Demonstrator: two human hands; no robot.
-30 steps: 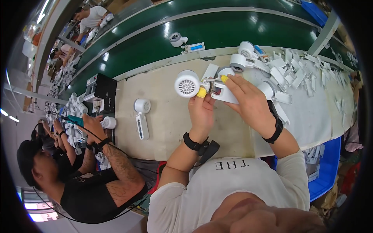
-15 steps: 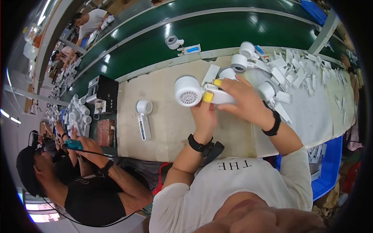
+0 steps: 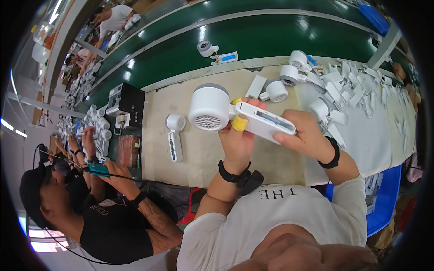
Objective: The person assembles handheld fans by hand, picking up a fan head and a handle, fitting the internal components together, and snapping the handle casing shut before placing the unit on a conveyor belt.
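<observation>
My left hand (image 3: 237, 145) grips the neck of a white handheld fan (image 3: 209, 105) from below, yellow finger covers on its thumb and a finger. Its round head with a grille points left. The long handle slants down to the right, and its upper face shows a narrow open slot with parts inside. The handle's far end sits in my right hand (image 3: 305, 135), with the thumb on its near edge. On the table to the left lies another such fan (image 3: 175, 122) with an open handle. Just beyond my hands are a loose white handle cover (image 3: 256, 86) and a fan head (image 3: 275, 91).
Several fans and a heap of white handle parts (image 3: 350, 90) cover the right of the table. A black box-shaped machine (image 3: 126, 108) stands left. The green conveyor (image 3: 167, 63) beyond bears a fan. A blue bin (image 3: 384, 203) is at lower right; a co-worker (image 3: 113, 226) sits left.
My right hand has moved from above the handle to its far end and now holds it there. The fan has tilted, and the handle's slotted face is more exposed.
</observation>
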